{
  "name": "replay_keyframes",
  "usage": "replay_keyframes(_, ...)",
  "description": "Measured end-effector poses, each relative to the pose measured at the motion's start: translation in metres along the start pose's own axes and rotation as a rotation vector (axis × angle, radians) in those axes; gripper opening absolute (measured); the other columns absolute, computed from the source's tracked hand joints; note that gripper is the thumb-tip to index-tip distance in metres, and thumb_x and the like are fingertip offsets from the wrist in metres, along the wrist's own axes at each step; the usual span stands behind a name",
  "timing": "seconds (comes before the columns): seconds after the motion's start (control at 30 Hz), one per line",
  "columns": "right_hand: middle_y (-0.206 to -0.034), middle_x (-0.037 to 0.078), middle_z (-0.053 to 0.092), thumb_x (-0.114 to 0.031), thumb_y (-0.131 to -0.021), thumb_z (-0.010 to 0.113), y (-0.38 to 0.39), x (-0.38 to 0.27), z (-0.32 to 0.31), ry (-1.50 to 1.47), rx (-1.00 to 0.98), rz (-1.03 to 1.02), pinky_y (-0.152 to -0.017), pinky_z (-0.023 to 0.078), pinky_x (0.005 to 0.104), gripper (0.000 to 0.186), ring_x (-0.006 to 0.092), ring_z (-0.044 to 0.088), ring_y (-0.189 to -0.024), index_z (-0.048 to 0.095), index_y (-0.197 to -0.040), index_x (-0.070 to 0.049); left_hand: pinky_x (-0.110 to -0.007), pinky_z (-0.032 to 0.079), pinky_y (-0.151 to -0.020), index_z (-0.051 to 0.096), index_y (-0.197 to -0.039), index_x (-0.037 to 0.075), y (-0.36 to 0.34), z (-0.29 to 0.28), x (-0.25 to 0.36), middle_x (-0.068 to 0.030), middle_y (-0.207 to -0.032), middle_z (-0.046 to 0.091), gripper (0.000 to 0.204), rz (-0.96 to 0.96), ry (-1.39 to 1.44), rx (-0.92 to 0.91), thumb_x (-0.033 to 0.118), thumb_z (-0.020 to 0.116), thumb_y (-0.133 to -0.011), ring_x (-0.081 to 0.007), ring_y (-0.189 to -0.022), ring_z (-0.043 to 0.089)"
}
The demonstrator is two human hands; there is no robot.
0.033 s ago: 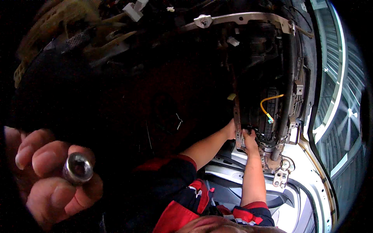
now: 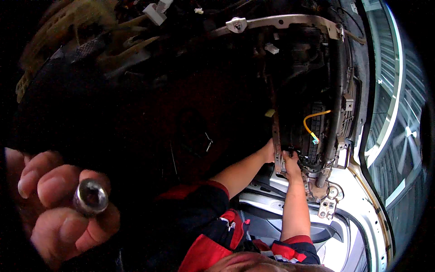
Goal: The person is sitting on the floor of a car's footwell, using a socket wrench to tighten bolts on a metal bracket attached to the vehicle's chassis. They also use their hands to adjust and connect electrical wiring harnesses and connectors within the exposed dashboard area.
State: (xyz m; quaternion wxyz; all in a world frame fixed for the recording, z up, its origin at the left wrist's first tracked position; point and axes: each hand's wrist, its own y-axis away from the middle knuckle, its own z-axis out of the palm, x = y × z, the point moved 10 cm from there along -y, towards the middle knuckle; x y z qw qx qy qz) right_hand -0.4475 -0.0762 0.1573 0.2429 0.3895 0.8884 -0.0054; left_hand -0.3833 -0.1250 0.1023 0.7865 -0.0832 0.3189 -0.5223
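Observation:
Both my arms reach into a stripped dashboard frame. My left hand (image 2: 269, 153) goes in behind an upright metal bracket (image 2: 277, 143), which hides its fingers. On the other side of that bracket, my right hand (image 2: 292, 165) has its thumb and fingers curled at a small dark part low in the frame. What they grip is too dark to make out. A yellow cable (image 2: 308, 120) with a pale connector (image 2: 315, 141) hangs just beyond my right hand. Very near the camera at the left, another person's hand (image 2: 63, 213) holds a shiny round metal piece, hollow like a socket (image 2: 92, 196).
A long metal crossbar (image 2: 290, 19) spans the far side. A dark tube (image 2: 335, 118) runs along the frame's right. A car door panel (image 2: 272, 222) lies below my forearms, and a windshield (image 2: 389, 136) curves at the right. Thin bright bits (image 2: 209, 145) show in the dark middle.

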Motion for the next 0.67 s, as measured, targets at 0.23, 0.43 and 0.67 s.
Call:
replay_keyframes(0.23,-0.130,0.019,0.051,-0.030,-0.081,0.066,0.007,-0.006,0.001,0.145,0.009,0.202,-0.096,0.041,0.0363,0.070,0.0303,0.048,-0.121,0.038,-0.138,-0.001,-0.040,0.047,-0.092,0.056,-0.124,0.011,-0.004,-0.007,0.005,-0.0076,-0.122,0.060,0.061,0.040,0.013,0.053,0.058,0.041,-0.089,-0.0243,-0.106,0.058)
replay_keyframes(0.43,-0.121,0.016,0.055,-0.026,-0.083,0.065,-0.021,0.036,-0.019,0.176,0.080,0.172,-0.082,0.046,0.0422,0.057,0.0307,0.054,-0.106,0.043,-0.131,-0.003,-0.036,0.051,-0.081,0.061,-0.115,0.012,-0.006,-0.006,0.008,-0.0043,-0.107,0.064,0.051,0.166,-0.018,0.077,0.053,0.044,-0.090,-0.0200,-0.094,0.061)
replay_keyframes(0.67,-0.129,0.016,0.050,-0.031,-0.079,0.072,-0.038,0.082,-0.014,0.139,0.134,0.101,-0.082,0.047,0.0467,0.070,0.0306,0.051,-0.112,0.038,-0.139,-0.019,-0.041,0.045,-0.068,0.065,-0.094,0.011,0.014,-0.070,0.027,-0.0109,-0.088,0.063,0.046,-0.010,-0.741,0.542,0.050,0.041,-0.092,-0.0222,-0.079,0.058)
